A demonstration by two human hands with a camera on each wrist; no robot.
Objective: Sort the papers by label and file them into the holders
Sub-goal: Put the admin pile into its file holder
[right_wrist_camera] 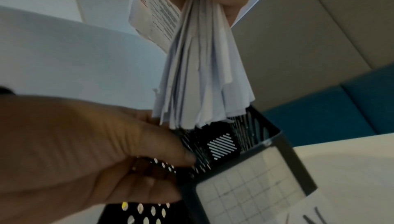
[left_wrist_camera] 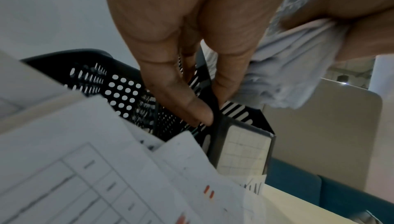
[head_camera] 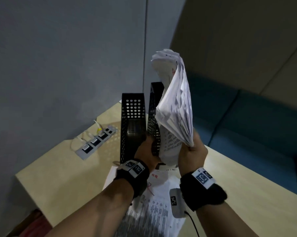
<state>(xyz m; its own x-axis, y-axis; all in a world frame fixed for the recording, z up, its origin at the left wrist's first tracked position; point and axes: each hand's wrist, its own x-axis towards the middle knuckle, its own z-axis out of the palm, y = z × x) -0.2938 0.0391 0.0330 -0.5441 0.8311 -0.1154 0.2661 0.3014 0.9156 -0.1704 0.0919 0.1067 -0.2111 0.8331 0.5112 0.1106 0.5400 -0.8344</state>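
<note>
Fingers of the left hand (head_camera: 145,152) pinch the perforated side wall of the right black mesh metal holder (right_wrist_camera: 251,145), seemingly steadying it, while the right hand (head_camera: 192,155) clamps a white paper bundle (head_camera: 176,106) just above that holder's mouth, poised to drop in.

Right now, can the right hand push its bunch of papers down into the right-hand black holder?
Probably yes. The right hand grips the bunch of papers just above the right-hand holder, whose open top looks clear. The left hand pinches the holder's wall, steadying it.
</note>
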